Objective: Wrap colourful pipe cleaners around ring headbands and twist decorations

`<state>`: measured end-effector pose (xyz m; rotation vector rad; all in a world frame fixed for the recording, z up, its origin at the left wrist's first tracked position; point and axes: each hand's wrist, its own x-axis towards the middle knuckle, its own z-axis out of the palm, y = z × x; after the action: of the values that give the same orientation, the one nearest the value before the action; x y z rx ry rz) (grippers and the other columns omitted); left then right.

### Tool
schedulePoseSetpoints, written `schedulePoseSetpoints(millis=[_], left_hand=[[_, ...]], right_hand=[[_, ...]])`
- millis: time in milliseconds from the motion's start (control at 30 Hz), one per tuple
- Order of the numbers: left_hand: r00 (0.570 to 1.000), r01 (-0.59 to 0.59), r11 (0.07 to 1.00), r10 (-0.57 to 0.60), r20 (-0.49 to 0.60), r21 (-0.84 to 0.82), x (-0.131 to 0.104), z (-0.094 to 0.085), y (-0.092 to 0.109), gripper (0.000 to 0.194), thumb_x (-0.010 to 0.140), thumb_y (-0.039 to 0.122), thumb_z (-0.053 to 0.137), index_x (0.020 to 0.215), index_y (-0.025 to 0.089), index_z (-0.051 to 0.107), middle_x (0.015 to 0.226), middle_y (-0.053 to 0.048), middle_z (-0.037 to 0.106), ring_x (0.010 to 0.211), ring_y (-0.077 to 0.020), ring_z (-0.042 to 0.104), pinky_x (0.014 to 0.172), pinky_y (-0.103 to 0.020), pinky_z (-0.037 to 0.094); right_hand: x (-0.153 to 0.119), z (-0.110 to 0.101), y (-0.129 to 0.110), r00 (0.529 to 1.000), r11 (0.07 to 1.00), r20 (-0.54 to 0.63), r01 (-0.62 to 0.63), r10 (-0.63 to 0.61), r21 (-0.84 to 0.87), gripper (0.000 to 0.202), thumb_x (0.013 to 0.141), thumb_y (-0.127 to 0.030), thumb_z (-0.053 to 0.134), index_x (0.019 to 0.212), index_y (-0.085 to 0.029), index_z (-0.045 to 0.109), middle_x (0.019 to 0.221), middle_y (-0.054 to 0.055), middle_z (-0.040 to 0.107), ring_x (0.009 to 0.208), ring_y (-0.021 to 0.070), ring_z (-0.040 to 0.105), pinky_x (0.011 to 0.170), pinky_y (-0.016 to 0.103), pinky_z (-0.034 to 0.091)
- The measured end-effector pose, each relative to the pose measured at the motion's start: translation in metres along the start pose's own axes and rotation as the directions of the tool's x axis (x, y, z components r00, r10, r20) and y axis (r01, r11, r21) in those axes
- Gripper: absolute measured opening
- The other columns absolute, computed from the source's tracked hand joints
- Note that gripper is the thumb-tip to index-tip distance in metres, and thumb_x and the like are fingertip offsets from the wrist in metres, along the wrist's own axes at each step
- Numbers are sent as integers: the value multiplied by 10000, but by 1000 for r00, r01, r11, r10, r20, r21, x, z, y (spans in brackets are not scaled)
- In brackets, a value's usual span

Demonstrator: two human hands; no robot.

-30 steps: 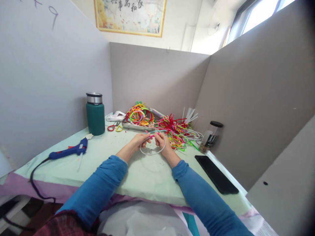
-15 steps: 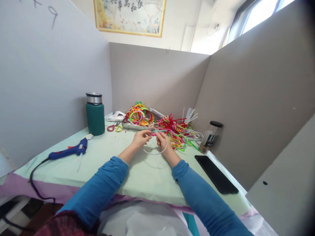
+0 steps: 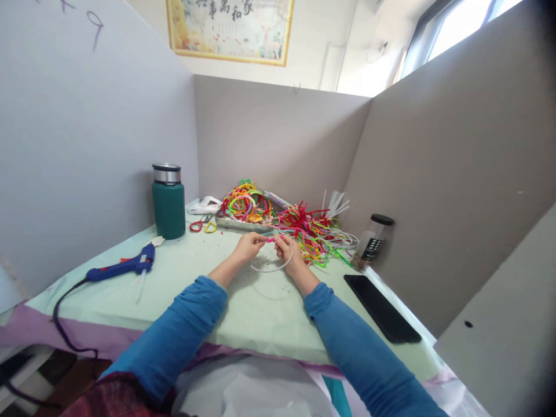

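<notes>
My left hand (image 3: 250, 245) and my right hand (image 3: 286, 250) meet above the middle of the table, a small gap between them. A short pink fuzzy piece (image 3: 271, 239) spans the gap, and the fingers of both hands are pinched on it. From my right hand a thin white hoop (image 3: 270, 270) hangs down in a curve towards the left hand. Just behind the hands lies a heap of coloured fuzzy stems (image 3: 304, 223). Fingertips partly cover the pink piece.
Coloured rings fill a metal tray (image 3: 243, 225) at the back. A green bottle (image 3: 168, 209) and a blue glue gun (image 3: 119, 269) with its cord are on the left. A black phone (image 3: 382, 308) and a clear jar (image 3: 369, 246) are on the right. Grey partitions (image 3: 278, 133) enclose the table.
My left hand's fingers have closed on the pink piece, where they were spread more before. The white hoop has shifted slightly left and tilted flatter.
</notes>
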<state>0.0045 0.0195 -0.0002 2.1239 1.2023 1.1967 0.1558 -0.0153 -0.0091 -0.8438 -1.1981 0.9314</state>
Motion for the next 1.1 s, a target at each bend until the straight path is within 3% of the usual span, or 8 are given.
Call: schedulePoseSetpoints(millis=[100,200,300,367,500,867,1100], left_hand=[[1000,-4,1000,4,-7,-30,0,0,-1,254,754,199,583,927,160,765,869,-69,687,621,-114,555,588,-223,433],[998,63,994,-61,34,-86,-3,-1,3,271,777,233,580,963,149,758,679,-41,666,548,-113,535,558,-223,416],[984,166,975,-155,83,-145,-5,-3,10,294,784,259,583,990,120,740,451,20,536,436,-102,466,496,-218,378],[974,218,953,-198,113,-211,-6,-3,14,293,784,268,588,984,103,723,397,54,469,374,-84,406,445,-208,338],[958,279,906,-242,152,-318,-7,-3,18,248,761,313,636,858,91,690,395,63,469,328,-57,366,391,-192,284],[951,280,895,-209,227,-348,-10,-9,21,224,773,301,630,667,105,656,341,57,426,306,-51,336,384,-200,208],[908,411,684,-250,336,-603,-11,-8,17,129,708,213,684,681,100,629,518,19,556,357,-32,364,378,-192,269]], right_hand=[[0,0,1,1000,1000,-4,-1,1,-6,334,676,-448,661,603,-182,473,539,-51,446,427,56,314,417,220,209],[1,0,3,1000,1000,-13,-5,5,0,332,678,-451,663,612,-182,480,536,-53,446,423,56,311,412,221,204],[2,-1,5,1000,1000,-8,5,-5,2,334,688,-450,660,605,-179,482,534,-54,437,422,55,307,413,220,201],[2,-1,5,1000,1000,2,13,-13,2,331,696,-444,656,602,-177,485,536,-53,438,423,54,306,417,221,202],[0,0,1,1000,1000,11,14,-14,0,320,701,-433,657,605,-177,492,540,-51,448,426,56,309,422,226,203],[-3,1,-3,999,1000,46,-7,7,9,298,706,-416,656,619,-178,499,542,-51,438,433,61,318,431,233,195],[-4,2,-6,998,1000,64,-2,3,-5,309,701,-435,658,617,-187,494,555,-43,468,442,71,339,435,244,210]])
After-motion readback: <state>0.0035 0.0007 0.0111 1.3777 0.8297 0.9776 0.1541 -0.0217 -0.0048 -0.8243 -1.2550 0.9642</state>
